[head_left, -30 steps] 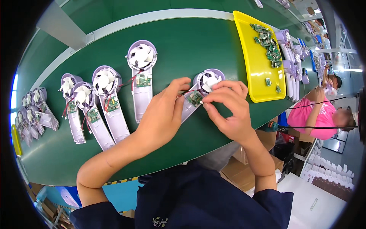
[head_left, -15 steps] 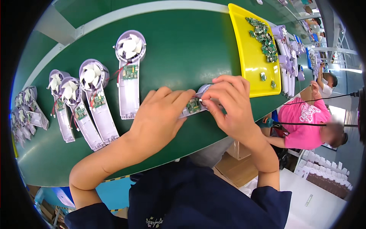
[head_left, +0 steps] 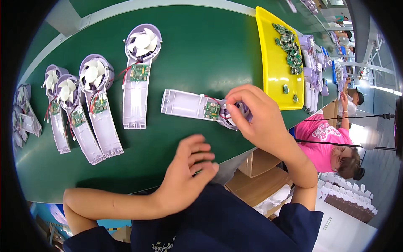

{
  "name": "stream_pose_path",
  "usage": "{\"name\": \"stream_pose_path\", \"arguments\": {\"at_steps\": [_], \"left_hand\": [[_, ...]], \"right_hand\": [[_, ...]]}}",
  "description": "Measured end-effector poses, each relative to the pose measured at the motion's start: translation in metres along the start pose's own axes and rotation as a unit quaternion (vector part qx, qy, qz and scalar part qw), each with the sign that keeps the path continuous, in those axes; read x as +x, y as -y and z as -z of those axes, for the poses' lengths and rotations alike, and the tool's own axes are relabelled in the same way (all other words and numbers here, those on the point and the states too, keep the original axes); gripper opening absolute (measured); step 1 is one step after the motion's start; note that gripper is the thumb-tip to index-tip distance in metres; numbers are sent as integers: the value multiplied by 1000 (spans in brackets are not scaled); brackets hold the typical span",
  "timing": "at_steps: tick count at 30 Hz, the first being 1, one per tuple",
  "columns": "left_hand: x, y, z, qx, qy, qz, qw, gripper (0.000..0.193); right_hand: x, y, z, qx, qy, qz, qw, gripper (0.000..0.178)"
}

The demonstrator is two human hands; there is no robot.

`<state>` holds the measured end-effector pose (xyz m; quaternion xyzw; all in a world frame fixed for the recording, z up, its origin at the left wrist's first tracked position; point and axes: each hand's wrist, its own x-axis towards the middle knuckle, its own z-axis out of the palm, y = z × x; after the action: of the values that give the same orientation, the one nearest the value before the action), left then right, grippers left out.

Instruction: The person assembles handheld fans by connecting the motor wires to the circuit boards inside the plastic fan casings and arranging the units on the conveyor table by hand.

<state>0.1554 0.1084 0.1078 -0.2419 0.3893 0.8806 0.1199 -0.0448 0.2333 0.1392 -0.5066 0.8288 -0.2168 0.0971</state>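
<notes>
The left hand (head_left: 189, 168) has withdrawn, fingers loose and empty; the right hand (head_left: 256, 115) alone pinches the lilac plastic fan housing (head_left: 187, 107) lying on the green counter (head_left: 210, 50), steadying it single-handed.

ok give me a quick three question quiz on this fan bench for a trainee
1. True or false: the right hand rests on the round end of the fan shell lying crosswise on the green table.
2. Which hand holds nothing? A) the left hand B) the right hand
3. Fill in: the loose green circuit boards lie in a ______ tray.

Key: 1 true. 2 A: it hovers open near the table's front edge. 3 yellow.
</notes>
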Motion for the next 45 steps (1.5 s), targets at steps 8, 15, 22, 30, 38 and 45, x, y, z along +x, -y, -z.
{"name": "stream_pose_path", "arguments": {"at_steps": [8,15,22,30,38,45], "left_hand": [[70,-25,0,-144,-26,-127,981,69],[85,-18,3,-73,-14,-141,987,59],[94,-12,12,-57,29,-153,986,71],[90,-14,8,-78,19,-124,989,64],[87,-16,8,-96,17,-113,989,57],[88,-16,8,-86,12,-106,991,59]], "right_hand": [[-3,-2,10,73,50,-85,992,8],[11,0,17,-55,100,-80,990,10],[37,15,25,-115,188,-69,973,14],[46,19,26,-106,241,-137,955,10],[46,19,30,-72,247,-157,953,8],[45,16,28,-57,254,-143,955,9]]}}
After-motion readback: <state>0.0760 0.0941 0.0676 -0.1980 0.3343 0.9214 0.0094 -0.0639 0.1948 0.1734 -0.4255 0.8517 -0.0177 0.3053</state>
